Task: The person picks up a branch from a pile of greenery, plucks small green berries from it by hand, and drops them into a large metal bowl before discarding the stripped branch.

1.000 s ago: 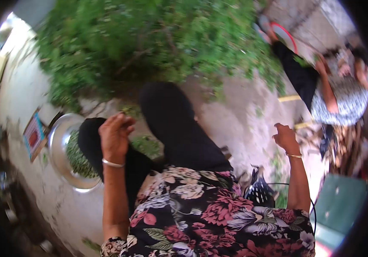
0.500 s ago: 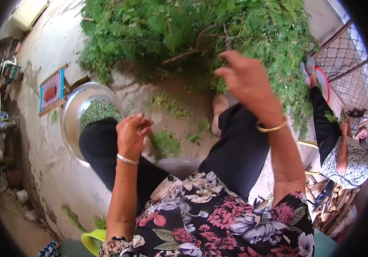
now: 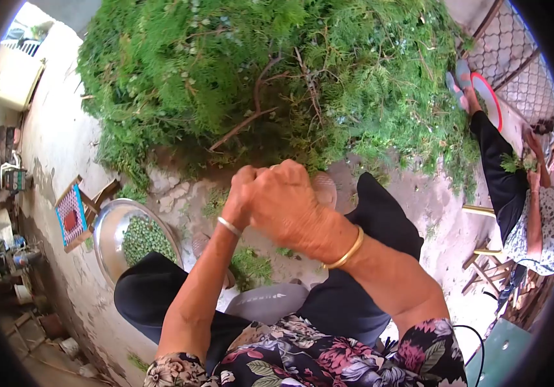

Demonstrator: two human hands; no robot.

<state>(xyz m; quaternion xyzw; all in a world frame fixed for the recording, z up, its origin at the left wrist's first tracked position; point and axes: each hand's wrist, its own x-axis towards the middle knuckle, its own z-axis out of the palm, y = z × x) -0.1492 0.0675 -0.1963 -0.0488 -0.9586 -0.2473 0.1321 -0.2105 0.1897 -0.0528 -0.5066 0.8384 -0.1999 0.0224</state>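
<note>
My left hand (image 3: 243, 197), with a silver bangle at its wrist, is closed and touches my right hand in front of my knees. My right hand (image 3: 286, 206), with a gold bangle, is closed too, its back toward the camera. Whatever the fingers hold is hidden behind them. Just beyond both hands lies a big heap of green leafy branches (image 3: 367, 84), with a bare brown twig (image 3: 244, 126) in it. A steel bowl (image 3: 108, 242) beside my left knee holds small green berries (image 3: 146, 240).
A small woven stool (image 3: 70, 218) stands left of the bowl. At the right, a seated person (image 3: 535, 226) holds a green sprig near a red-rimmed tray (image 3: 491, 97). Leaf scraps (image 3: 251, 267) lie on the ground between my feet. A mesh fence (image 3: 515, 58) rises at upper right.
My right hand has come down and left from over the branches and now meets my left hand. My left hand has moved right and slightly up. The view has shifted.
</note>
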